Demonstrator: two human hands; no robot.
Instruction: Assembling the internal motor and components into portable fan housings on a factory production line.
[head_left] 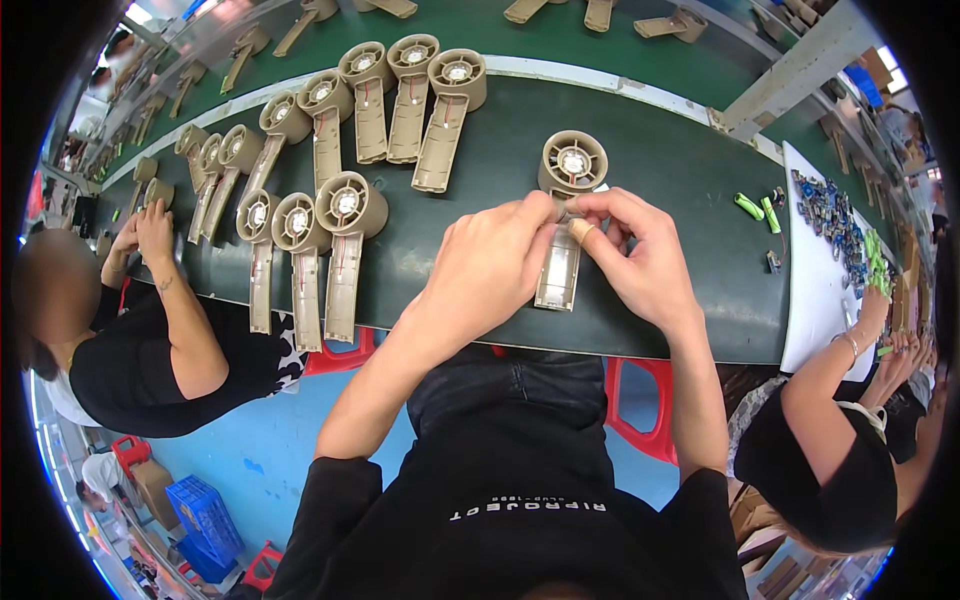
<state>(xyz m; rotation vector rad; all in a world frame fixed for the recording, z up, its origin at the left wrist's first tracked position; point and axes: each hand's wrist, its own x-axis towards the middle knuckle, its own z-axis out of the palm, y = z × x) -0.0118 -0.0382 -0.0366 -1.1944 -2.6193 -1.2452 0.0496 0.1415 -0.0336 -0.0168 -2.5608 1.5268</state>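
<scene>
A beige handheld fan housing lies on the table in front of me, its round head pointing away and its open, trough-like handle toward me. Over the neck between head and handle, my left hand is closed, thumb and index finger pinched together. Fingertips of my right hand meet them there, also pinched, with a tan wrap on one digit. Whatever is between the fingers is too small and covered to make out. The fan's round grille and hub face up.
Several similar fan housings stand in rows to the left. Right of my hands lie green battery cells and a small circuit board. A white board carries a pile of circuit boards. Co-workers sit on both sides.
</scene>
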